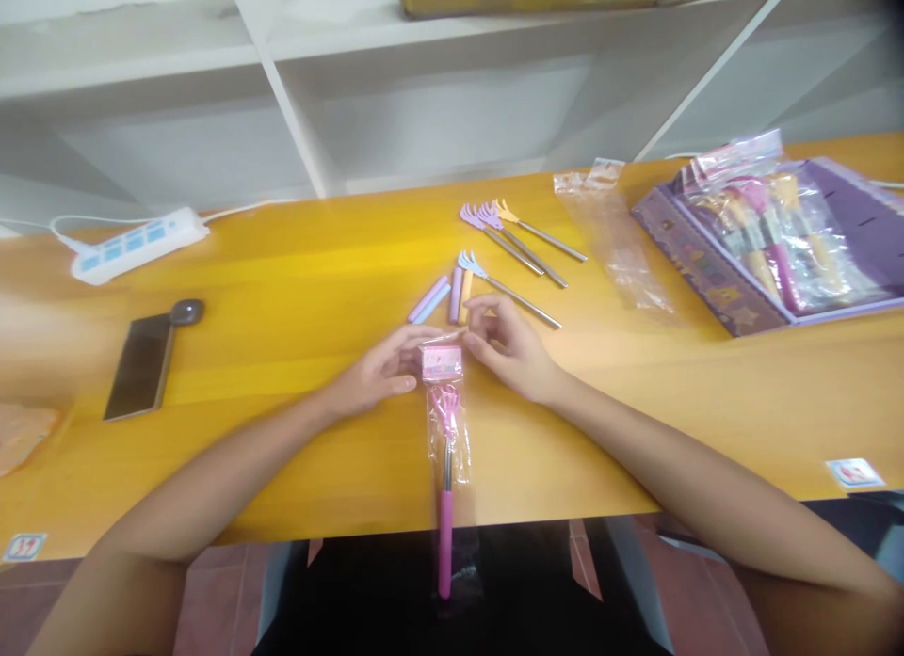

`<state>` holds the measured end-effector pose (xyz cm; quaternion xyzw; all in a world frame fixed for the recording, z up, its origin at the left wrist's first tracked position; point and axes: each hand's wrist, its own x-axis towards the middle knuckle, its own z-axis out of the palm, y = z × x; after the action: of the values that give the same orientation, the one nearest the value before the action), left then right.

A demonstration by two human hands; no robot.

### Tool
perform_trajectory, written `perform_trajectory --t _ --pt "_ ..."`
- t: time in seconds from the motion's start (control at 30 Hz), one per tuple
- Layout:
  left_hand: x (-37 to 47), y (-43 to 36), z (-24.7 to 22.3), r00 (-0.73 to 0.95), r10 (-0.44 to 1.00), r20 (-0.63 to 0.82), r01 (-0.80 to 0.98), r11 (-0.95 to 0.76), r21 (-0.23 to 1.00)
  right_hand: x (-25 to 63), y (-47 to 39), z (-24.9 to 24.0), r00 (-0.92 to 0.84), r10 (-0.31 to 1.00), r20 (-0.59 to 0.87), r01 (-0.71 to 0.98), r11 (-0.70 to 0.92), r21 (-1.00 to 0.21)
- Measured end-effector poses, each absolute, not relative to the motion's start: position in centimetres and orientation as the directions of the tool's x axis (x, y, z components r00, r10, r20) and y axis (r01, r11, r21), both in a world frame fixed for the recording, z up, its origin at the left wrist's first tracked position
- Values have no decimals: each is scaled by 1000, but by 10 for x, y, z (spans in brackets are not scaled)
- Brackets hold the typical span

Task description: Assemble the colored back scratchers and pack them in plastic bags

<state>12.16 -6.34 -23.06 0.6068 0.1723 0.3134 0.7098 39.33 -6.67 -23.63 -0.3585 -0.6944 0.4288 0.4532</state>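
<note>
A pink back scratcher (445, 534) with a metal shaft lies inside a clear plastic bag (462, 449) with a printed header card (443, 363). Its handle hangs over the table's front edge. At the left side of the header is my left hand (385, 364), thumb apart from its fingers, whose tips are partly hidden by the bag's top. My right hand (512, 345) has curled fingers, with the thumb at the bag's upper right corner. Just beyond lie a blue claw with metal rod (508, 294) and several purple, blue and orange handles (456, 294).
Farther back are purple and orange claw rods (523, 242) and clear empty bags (614, 232). A purple display box (720, 270) at right holds bagged back scratchers. On the left are a power strip (141, 247), a dark phone-like slab (139, 366) and a mouse-like object (187, 312).
</note>
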Motion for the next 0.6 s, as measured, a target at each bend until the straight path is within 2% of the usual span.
perform_trajectory --t 0.1,0.23,0.33,0.47,0.6 --pt "122 -63 -232 747 648 149 -238 51 970 392 -65 -236 -369 893 258 77 306 -949" --pt "125 -64 -236 723 665 189 -274 26 961 390 -68 -232 -390 875 286 88 345 -935" --pt "124 -65 -240 713 686 144 -218 22 976 390 -69 -230 -427 829 362 89 437 -895" --pt "121 -66 -244 715 696 68 -99 5 995 391 -70 -229 -512 702 496 76 612 -787" --pt "119 -66 -245 714 700 20 -41 13 999 391 -73 -228 -574 614 541 60 691 -720"
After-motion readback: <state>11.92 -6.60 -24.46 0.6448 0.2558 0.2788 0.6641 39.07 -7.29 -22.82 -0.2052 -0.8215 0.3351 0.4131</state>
